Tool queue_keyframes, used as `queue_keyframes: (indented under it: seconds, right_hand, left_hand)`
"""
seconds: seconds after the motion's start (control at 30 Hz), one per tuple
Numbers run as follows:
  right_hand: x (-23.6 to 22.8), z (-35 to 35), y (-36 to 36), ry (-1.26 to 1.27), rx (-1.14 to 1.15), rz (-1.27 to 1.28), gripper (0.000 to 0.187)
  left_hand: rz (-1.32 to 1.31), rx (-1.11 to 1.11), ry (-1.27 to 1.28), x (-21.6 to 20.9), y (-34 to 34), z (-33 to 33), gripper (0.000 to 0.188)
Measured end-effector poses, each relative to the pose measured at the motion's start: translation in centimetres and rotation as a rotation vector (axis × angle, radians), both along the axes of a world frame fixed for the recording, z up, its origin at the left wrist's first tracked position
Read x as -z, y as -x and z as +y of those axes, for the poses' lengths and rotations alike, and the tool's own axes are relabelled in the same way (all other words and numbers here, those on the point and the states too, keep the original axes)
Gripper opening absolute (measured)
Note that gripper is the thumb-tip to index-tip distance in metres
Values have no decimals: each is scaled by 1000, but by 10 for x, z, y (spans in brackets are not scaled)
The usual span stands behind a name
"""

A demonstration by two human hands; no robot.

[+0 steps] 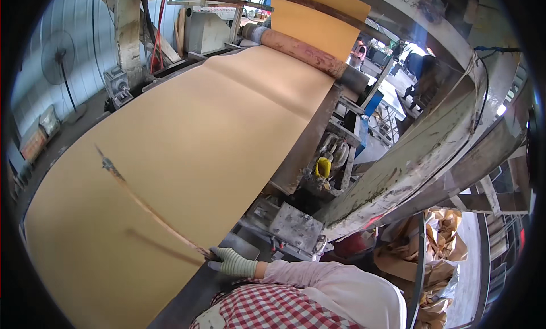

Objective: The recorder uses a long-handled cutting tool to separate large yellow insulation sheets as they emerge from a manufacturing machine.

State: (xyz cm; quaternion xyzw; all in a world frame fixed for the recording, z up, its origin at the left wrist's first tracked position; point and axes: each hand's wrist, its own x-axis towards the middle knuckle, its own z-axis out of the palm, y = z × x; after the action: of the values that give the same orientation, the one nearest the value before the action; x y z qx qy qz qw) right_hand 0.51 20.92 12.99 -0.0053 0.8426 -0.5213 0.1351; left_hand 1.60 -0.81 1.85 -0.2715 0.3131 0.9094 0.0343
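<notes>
A standing fan (60, 57) sits at ten o'clock before a pale ribbed wall (84, 36), a grey cabinet (209, 34) at eleven. A distant person (359, 51) is at one. A scuffed beam (409, 164) curves through three, a yellow object (323, 167) inward of it; crumpled brown paper (446, 235) lies at four.

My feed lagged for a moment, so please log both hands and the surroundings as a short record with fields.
left hand: not in view
right hand: wearing a pale striped knit glove; gripping the near end of a long, thin wooden stick
stick: extends over a wide, smooth tan sheet; its dark shadow falls apart from it; tip contact unclear
far end: long reddish-brown cylindrical roller
right side: crumpled brown paper
upper left: round grey standing fan
</notes>
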Motion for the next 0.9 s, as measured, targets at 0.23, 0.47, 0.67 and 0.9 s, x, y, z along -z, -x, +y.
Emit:
queue_keyframes:
  seconds: [0.23, 0.47, 0.67, 0.9]
  right_hand:
    - [26, -7, -16, 218, 112, -62, 42]
    - [15, 17, -19, 31, 36, 38, 33]
    - [17, 10, -31, 184, 133, -33, 33]
    - [7, 4, -23, 224, 245, -96, 25]
  left_hand:
    - [236, -124, 148, 64, -33, -90, 51]
    - [-42, -322, 279, -63, -66, -102, 57]
    - [131, 94, -247, -37, -60, -52, 52]
    - [22, -246, -7, -18, -42, -62, 45]
